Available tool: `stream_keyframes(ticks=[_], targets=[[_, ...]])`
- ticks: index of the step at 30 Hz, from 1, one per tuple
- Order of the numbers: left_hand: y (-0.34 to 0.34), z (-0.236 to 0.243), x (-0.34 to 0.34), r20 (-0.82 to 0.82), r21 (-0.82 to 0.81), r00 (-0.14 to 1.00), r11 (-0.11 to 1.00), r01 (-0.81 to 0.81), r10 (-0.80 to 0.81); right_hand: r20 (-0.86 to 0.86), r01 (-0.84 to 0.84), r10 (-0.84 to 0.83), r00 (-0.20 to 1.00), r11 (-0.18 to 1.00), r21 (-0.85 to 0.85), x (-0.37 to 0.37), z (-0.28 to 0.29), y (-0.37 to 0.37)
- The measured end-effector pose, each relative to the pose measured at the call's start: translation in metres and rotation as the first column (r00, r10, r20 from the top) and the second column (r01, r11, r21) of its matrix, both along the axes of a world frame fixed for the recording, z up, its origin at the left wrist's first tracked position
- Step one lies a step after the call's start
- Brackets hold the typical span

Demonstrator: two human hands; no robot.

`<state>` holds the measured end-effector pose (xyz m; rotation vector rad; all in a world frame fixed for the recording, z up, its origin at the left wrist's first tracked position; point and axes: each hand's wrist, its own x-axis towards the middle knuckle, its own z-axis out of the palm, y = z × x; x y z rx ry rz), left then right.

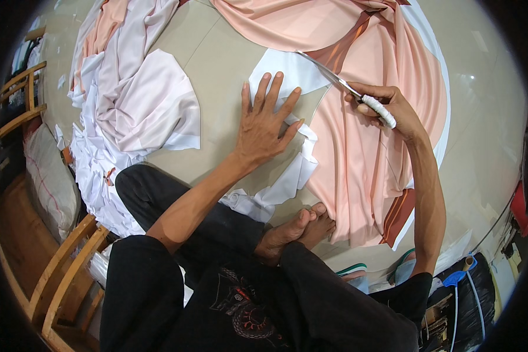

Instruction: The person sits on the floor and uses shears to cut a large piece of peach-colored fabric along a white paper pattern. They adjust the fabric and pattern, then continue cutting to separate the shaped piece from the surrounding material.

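My left hand (265, 120) lies spread over the edge of a white piece of fabric (284, 70) on the tiled floor, its fingers apart. In my right hand (387, 108) is a pair of scissors (334, 79) with white-wrapped handles, the blades pointing up and left over the white fabric. Peach fabric (358, 152) with a rust-brown striped border (398, 217) spreads in folds under and around my right hand. A crumpled white strip (287, 176) trails from beside my left hand toward my bare feet (296, 232).
Pale and white cloth (149, 105) is heaped at the left, with a pile of white scraps (102, 182) below it. Wooden chair-like frames (70, 270) and a whitish sack (51, 182) stand at the left edge. Sandals (352, 270) and a black bag (469, 293) lie at lower right.
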<state>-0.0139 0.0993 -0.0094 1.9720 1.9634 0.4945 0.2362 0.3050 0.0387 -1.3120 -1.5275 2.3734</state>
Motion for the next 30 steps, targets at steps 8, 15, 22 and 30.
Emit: stream_keyframes(ticks=[8, 15, 22, 30], targets=[[0.0, 0.001, 0.0, 0.003, 0.014, 1.0, 1.0, 0.002, -0.002, 0.017, -0.069, 0.069, 0.997, 0.997, 0.035, -0.001, 0.003, 0.01], [0.0, 0.003, 0.0, 0.015, 0.011, 1.0, 1.0, 0.001, -0.001, 0.014, -0.148, 0.147, 0.989, 0.984, 0.101, -0.008, 0.003, 0.023], [0.0, 0.001, 0.0, 0.028, 0.023, 1.0, 1.0, 0.003, -0.004, 0.071, -0.272, 0.265, 0.962, 0.955, 0.119, -0.005, -0.003, 0.04], [-0.004, 0.006, 0.0, -0.009, 0.066, 1.0, 0.997, 0.029, -0.029, 0.145, -0.275, 0.248, 0.958, 0.937, 0.215, 0.01, 0.02, 0.024]])
